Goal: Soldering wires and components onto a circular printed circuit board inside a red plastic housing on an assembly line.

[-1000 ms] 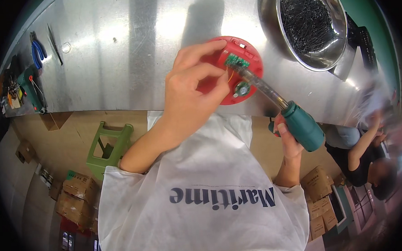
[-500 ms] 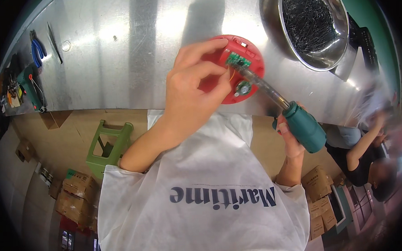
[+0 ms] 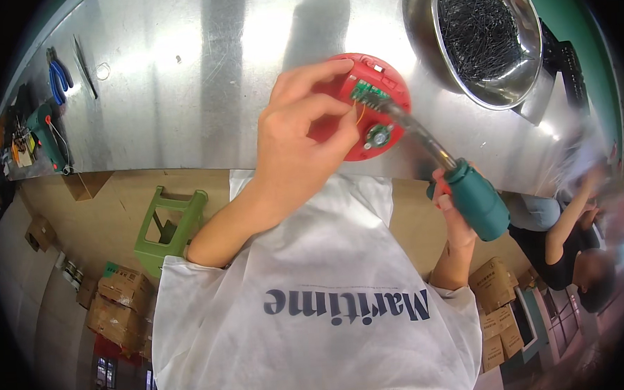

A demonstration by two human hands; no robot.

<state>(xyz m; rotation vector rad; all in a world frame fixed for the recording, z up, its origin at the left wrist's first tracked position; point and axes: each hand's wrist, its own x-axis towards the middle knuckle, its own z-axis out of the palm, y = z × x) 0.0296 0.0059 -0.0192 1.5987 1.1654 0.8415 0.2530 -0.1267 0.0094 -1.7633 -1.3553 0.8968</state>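
Observation:
A round red plastic housing [image 3: 389, 85] lies on the metal bench with a small green circuit board [image 3: 365, 89] and a round speaker-like part [image 3: 377, 136] inside it. My left hand [image 3: 298, 125] reaches over its left side, one fingertip on the upper rim. Thumb and a finger are pinched on a thin orange wire [image 3: 361, 116] beside the board. In my right hand [image 3: 454, 216] is a teal-handled soldering iron [image 3: 476, 199], held closed around the grip. Its metal barrel slants up left, and the blurred tip is at or just above the board; contact cannot be made out.
A steel bowl [image 3: 530, 70] full of short black wires or pins stands at the far right. Blue-handled pliers [image 3: 57, 78], tweezers [image 3: 84, 69] and a green glue gun [image 3: 46, 138] lie at the left. A co-worker [image 3: 565, 238] sits at the right; a green stool [image 3: 166, 231] stands below.
The soldering iron has shifted slightly right and down, its tip drawing back a little across the board. My left hand and the red housing stay nearly still.

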